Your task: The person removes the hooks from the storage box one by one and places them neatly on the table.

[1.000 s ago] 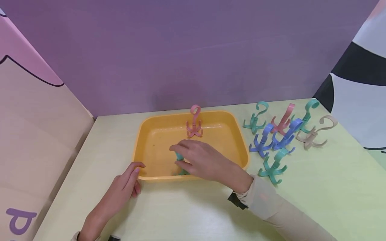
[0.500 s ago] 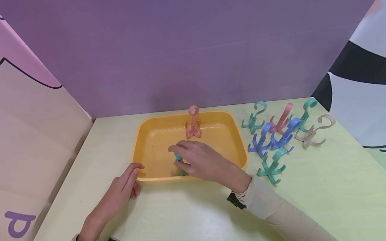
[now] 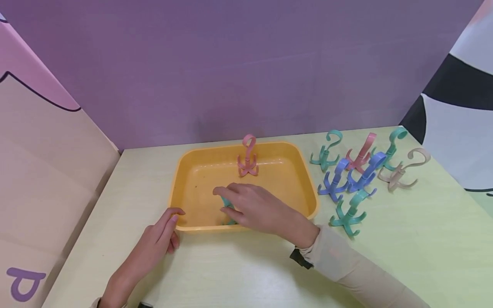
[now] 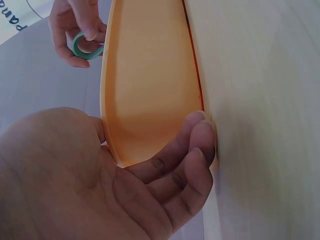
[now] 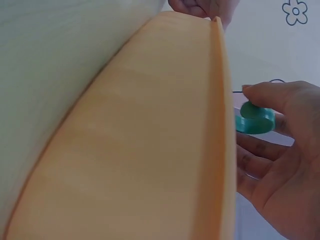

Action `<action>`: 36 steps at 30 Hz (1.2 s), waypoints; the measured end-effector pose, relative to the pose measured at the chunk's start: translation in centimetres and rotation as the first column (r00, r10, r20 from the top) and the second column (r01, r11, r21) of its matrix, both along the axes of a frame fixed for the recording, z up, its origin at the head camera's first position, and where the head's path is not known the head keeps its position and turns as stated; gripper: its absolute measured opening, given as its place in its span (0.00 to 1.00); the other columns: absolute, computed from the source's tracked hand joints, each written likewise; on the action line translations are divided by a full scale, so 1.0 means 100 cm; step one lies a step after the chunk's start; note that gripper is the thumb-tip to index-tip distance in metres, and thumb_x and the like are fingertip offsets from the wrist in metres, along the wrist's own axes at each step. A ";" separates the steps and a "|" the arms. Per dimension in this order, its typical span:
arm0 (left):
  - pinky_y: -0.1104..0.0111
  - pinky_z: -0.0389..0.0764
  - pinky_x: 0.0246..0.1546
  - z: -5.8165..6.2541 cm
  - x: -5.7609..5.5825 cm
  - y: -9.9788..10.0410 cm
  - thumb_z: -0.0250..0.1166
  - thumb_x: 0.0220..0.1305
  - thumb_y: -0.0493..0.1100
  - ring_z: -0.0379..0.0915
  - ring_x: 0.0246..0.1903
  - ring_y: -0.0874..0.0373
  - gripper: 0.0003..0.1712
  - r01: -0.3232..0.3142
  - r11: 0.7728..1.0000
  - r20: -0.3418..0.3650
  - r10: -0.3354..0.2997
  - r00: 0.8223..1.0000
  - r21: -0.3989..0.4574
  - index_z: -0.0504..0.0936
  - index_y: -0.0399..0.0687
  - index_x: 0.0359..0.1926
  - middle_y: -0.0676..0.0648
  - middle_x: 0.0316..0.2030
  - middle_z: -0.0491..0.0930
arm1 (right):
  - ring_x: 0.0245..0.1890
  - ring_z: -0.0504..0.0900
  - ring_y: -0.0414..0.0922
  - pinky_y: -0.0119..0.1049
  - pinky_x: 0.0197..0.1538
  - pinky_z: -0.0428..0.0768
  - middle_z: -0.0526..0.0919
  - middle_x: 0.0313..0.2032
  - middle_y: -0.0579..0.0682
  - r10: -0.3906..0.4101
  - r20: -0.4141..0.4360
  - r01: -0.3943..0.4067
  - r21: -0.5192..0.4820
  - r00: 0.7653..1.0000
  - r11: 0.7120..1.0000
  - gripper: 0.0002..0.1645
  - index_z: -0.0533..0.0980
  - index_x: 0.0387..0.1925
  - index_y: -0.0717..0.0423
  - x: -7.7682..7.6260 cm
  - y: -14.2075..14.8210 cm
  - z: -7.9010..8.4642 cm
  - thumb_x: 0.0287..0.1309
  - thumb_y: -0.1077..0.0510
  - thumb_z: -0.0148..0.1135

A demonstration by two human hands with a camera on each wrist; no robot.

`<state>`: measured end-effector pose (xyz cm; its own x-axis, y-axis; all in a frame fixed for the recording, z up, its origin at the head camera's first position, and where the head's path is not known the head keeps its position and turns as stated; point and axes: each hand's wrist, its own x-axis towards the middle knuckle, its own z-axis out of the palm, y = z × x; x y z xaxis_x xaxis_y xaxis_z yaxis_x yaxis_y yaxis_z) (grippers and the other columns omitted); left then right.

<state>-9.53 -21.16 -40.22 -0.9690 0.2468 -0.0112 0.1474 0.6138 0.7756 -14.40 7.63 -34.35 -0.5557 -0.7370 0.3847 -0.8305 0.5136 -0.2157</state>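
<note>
In the head view a yellow-orange tray (image 3: 294, 188) lies on the table, and my left hand (image 3: 158, 235) grips its near left corner, thumb over the rim and fingers curled beneath in the left wrist view. My right hand (image 3: 254, 207) reaches over the near side and holds a teal four-pronged hanging hook (image 3: 228, 202) by its curled top. That curl (image 5: 260, 124) shows between thumb and fingers in the right wrist view. Part of the hook's prongs is hidden by the hand and near wall. A pink hook (image 3: 247, 158) stands upright against the tray's far wall.
Right of the tray several hooks stand close together: teal (image 3: 325, 152), pink (image 3: 360, 154), blue (image 3: 334, 182) and beige (image 3: 402, 171). Another teal hook (image 3: 349, 214) stands nearest the right forearm. A purple panel (image 3: 246, 72) rises behind the table.
My right hand has shifted slightly left along the near wall, with the teal hook moving along. The left hand and the tray have stayed put.
</note>
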 end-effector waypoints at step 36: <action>0.67 0.79 0.25 0.000 0.001 -0.001 0.40 0.82 0.50 0.75 0.19 0.57 0.15 0.015 1.000 -0.013 -0.015 1.000 0.001 0.70 0.56 0.57 0.50 0.19 0.77 | 0.60 0.76 0.50 0.42 0.59 0.77 0.76 0.61 0.55 -0.019 0.304 -0.014 0.104 0.953 0.994 0.37 0.58 0.74 0.59 0.005 0.020 0.024 0.69 0.61 0.60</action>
